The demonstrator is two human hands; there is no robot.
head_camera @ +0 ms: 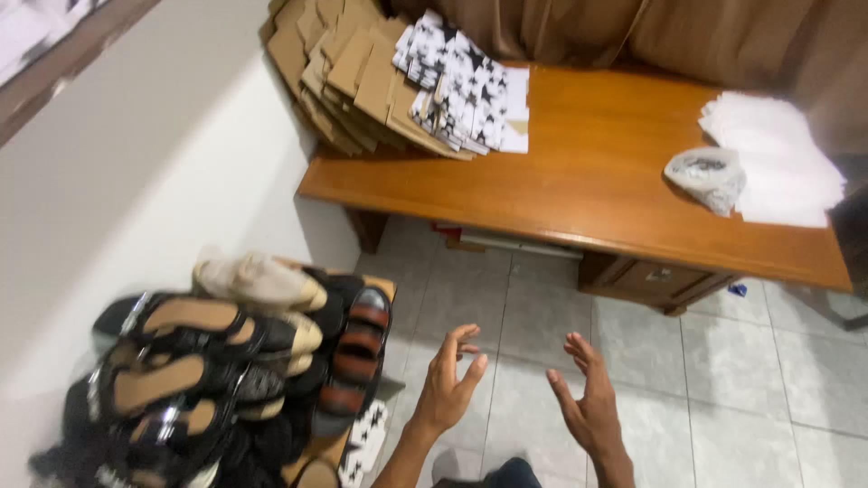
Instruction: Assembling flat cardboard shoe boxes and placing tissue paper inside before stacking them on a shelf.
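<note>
While both hands [520, 389] hover empty, piled sandals [217, 361] lie just left.

We see a low wooden table [588, 181] bearing a stack of flattened brown cardboard [348, 72], star-patterned black-and-white sheets [466, 86], a pile of white paper [778, 163] and a crumpled plastic bag [707, 176]. On the grey tiled floor [723, 361], a heap of sandals [217, 361] sits, seemingly on cardboard.
</note>
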